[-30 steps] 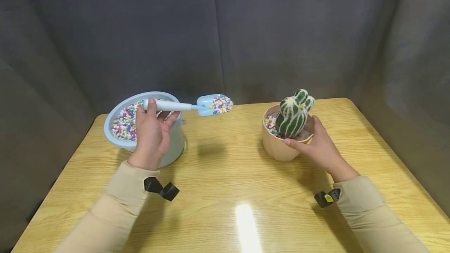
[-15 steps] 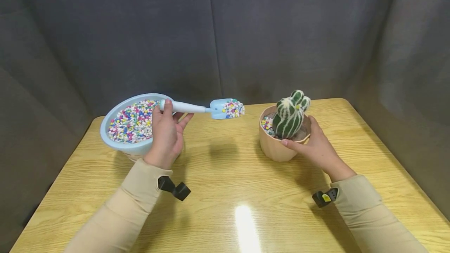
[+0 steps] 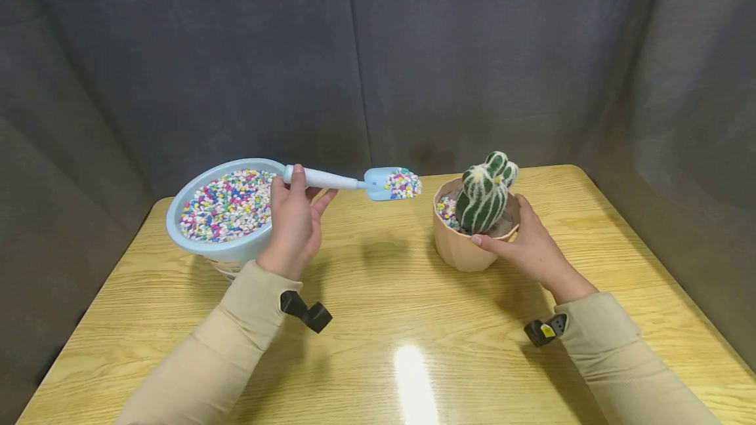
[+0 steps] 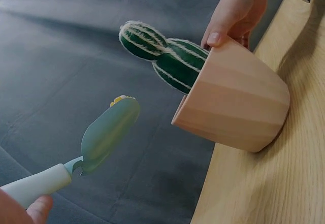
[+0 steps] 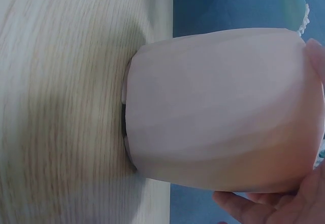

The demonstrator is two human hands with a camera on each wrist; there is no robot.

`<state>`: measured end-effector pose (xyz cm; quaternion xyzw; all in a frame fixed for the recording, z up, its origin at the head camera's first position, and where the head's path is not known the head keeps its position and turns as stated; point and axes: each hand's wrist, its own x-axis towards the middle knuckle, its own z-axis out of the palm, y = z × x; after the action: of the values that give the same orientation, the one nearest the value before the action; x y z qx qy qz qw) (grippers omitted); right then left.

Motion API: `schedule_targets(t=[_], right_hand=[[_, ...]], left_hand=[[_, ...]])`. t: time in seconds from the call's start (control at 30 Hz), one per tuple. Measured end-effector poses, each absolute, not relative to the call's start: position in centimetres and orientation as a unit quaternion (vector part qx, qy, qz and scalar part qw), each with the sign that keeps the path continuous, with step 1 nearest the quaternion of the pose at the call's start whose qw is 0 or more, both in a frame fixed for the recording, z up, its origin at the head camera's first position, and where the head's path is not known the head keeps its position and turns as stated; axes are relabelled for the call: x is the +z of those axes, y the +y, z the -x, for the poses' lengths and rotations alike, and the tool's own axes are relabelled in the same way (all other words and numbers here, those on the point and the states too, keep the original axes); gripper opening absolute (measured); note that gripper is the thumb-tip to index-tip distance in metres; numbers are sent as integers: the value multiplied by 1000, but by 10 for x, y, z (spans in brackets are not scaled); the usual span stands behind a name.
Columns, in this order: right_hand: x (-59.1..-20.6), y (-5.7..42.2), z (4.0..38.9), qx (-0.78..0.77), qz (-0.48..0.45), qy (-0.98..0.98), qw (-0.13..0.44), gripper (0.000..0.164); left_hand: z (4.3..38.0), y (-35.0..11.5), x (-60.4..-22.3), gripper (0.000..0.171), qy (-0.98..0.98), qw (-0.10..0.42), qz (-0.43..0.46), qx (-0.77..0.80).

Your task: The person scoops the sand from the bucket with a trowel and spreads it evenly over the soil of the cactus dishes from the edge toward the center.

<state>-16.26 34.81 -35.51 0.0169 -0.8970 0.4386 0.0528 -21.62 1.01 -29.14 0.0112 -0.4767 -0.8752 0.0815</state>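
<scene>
My left hand [image 3: 295, 228] grips the white handle of a light blue trowel [image 3: 378, 183], held level above the table. Colourful pebbles [image 3: 404, 184] lie heaped on its blade, a short way left of the peach flowerpot [image 3: 466, 251]. In that pot stands a green cactus with white fuzzy ribs [image 3: 483, 202], with more coloured pebbles on the left of the grey soil. My right hand [image 3: 534, 244] holds the pot's right side, thumb at the front rim. The left wrist view shows the trowel blade [image 4: 109, 135] apart from the tilted-looking pot [image 4: 238, 97].
Left of the trowel, a light blue bucket [image 3: 177, 225] full of coloured pebbles stands on the wooden table [image 3: 378, 320]. My left forearm passes in front of its right side. A dark grey curtain [image 3: 236, 58] hangs behind the table and along both sides.
My left hand has carried the loaded trowel to the right, away from over the bucket and closer to the flowerpot. My right hand keeps its hold on the pot.
</scene>
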Motion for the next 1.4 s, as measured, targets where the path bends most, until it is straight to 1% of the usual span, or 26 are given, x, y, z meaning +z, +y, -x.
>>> schedule_targets(t=[0.3,0.5,0.6,0.73,0.93,1.2,1.4], right_hand=[[-355,351,163,427,-20,-903,46,112],[-355,354,165,424,-22,-905,30,118],[-355,356,165,424,-24,-905,26,118],[-356,357,165,426,-31,-904,27,115],[-356,357,166,416,-28,-909,23,116],[-356,357,168,405,-24,-914,6,123],[-354,360,166,399,-25,-917,2,123]], left_hand=[[220,21,-296,15,-481,74,-12,-873],[220,25,-299,19,-494,67,-12,-867],[221,28,-300,20,-497,63,-14,-865],[221,34,-302,17,-503,63,-16,-862],[222,41,-305,14,-518,71,2,-853],[224,43,-307,20,-543,73,5,-836],[223,45,-305,22,-558,67,9,-827]])
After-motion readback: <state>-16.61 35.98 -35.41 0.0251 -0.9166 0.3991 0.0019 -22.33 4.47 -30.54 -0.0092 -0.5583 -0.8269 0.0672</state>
